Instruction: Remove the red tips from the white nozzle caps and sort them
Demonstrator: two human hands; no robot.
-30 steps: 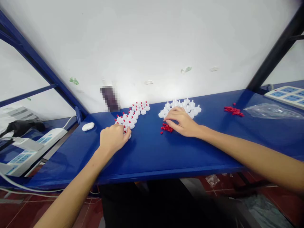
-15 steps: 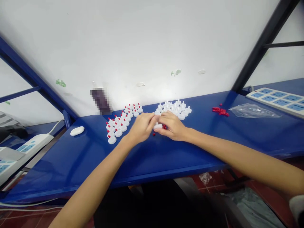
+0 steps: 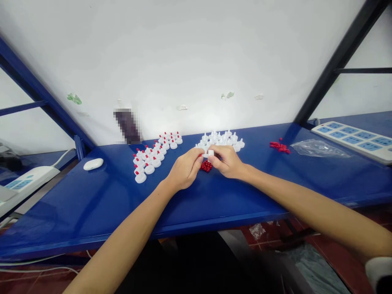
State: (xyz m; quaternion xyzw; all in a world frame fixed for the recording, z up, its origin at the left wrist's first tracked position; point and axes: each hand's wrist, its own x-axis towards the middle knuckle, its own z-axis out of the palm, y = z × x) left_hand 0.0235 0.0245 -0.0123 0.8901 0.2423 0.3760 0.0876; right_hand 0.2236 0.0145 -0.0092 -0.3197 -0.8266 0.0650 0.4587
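My right hand (image 3: 229, 162) is closed round a white nozzle cap (image 3: 210, 153), its spout turned left. From the left, my left hand (image 3: 185, 168) pinches a small red tip (image 3: 201, 155) at the end of that spout; whether it is fully seated, I cannot tell. Just below both hands lies a pile of loose red tips (image 3: 206, 166). Behind them stands a group of white nozzle caps (image 3: 228, 139) with bare upright spouts. To the left are rows of white caps with red tips (image 3: 149, 168) on their spouts.
All this lies on a blue table (image 3: 196, 204) against a white wall. A second red pile (image 3: 279, 147), a clear plastic bag (image 3: 315, 148) and a power strip (image 3: 355, 139) are on the right. A white oval case (image 3: 93, 164) and a blurred dark object (image 3: 128, 126) are on the left.
My hands have drawn slightly apart and turned, so the white nozzle cap and the red pile beneath show more clearly. The view has shifted a little.
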